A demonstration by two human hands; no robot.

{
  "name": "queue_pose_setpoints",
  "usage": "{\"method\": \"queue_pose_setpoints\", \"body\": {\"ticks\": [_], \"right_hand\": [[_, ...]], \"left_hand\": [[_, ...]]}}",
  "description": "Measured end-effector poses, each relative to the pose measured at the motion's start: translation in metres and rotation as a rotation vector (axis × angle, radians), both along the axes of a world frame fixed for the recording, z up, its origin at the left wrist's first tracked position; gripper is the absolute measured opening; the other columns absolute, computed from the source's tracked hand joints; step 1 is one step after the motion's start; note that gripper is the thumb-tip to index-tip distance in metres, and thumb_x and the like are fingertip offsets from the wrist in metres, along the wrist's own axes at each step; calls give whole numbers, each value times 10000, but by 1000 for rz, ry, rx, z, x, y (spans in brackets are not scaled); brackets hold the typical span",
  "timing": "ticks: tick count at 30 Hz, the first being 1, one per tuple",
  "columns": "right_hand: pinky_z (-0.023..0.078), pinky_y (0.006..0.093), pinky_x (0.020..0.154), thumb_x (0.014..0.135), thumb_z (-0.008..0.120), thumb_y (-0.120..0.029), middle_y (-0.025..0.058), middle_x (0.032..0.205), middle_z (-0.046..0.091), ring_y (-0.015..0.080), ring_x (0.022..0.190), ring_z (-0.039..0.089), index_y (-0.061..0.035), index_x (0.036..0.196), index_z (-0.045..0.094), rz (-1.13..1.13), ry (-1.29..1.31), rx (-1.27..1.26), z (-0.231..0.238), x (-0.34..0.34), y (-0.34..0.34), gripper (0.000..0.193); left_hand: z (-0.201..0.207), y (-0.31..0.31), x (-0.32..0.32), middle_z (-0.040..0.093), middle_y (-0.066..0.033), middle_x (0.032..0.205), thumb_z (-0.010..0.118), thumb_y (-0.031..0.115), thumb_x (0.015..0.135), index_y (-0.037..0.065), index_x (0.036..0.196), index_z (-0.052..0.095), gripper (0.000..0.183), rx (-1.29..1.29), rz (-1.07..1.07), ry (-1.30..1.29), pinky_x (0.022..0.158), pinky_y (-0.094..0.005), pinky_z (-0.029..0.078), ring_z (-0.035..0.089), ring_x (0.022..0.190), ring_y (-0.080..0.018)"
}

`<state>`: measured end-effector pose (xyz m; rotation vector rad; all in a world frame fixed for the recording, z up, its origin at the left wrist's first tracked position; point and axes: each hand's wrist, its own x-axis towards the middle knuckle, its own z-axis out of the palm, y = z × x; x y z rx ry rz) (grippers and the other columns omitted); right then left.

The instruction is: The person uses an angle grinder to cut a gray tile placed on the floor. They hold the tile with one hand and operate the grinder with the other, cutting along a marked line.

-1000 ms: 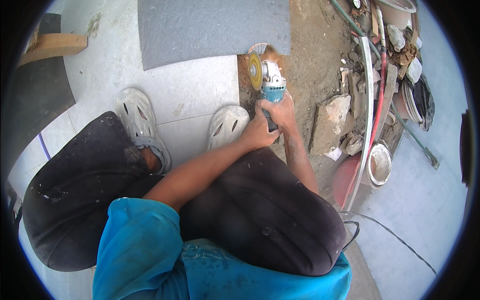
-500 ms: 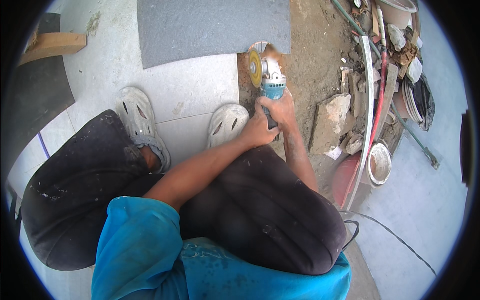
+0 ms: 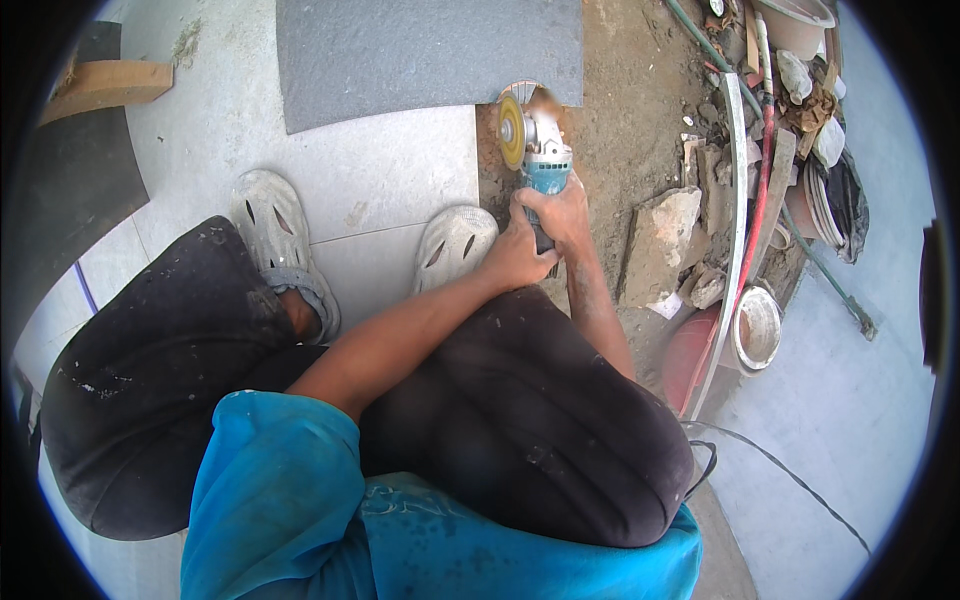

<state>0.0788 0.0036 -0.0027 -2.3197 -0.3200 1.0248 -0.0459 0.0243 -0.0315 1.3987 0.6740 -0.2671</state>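
Both my hands are closed around a teal and silver angle grinder [image 3: 546,172] with a yellow disc [image 3: 511,131] on its left side. My left hand [image 3: 517,250] wraps the rear of the dark body. Just ahead of it, my right hand [image 3: 563,213] grips the body from the right. The disc stands upright close to the near edge of a dark grey tile [image 3: 430,55], by a curved notch with fine cut lines at its right corner. Whether the disc touches the tile I cannot tell.
Pale floor tiles [image 3: 390,165] lie under the grey tile, with bare soil [image 3: 625,120] on the right. Further right are broken slabs [image 3: 660,245], a long metal strip [image 3: 738,200], a red hose [image 3: 765,190] and a bucket [image 3: 757,330]. A wood block [image 3: 115,88] is far left.
The view has shifted very slightly. My hands and the grinder keep nearly the same place and pose.
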Motion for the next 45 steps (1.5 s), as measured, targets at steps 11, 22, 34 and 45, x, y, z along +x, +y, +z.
{"method": "queue_pose_setpoints", "body": {"ticks": [11,22,34,45], "right_hand": [[534,367,785,677,770,-227,139,941,715,218,844,676,35,1090,636,-26,37,56,1,-2,0,507],[535,376,774,676,781,-243,137,916,717,226,829,680,41,1053,646,-6,-14,25,2,-3,-1,491],[534,371,786,672,779,-241,139,928,713,222,839,676,37,1070,641,-2,-2,23,-1,-3,0,504],[531,326,740,700,751,-136,82,909,700,164,813,658,32,1063,642,-105,102,105,-5,-4,-22,415]], "left_hand": [[-5,-3,-2,574,-438,1144,759,341,849,-199,1405,-15,1096,45,6,-16,927,-477,522,634,1075,-512],[-1,-2,-3,536,-448,1199,761,322,847,-193,1404,18,1062,27,18,-36,956,-478,505,611,1127,-506],[-2,-1,-1,427,-466,1312,750,253,816,-180,1444,-33,1094,-41,39,-11,991,-507,485,559,1178,-547],[6,-3,-9,416,-430,1397,767,356,831,-133,1501,-84,1189,9,-54,-45,1029,-483,467,547,1223,-522]]}}
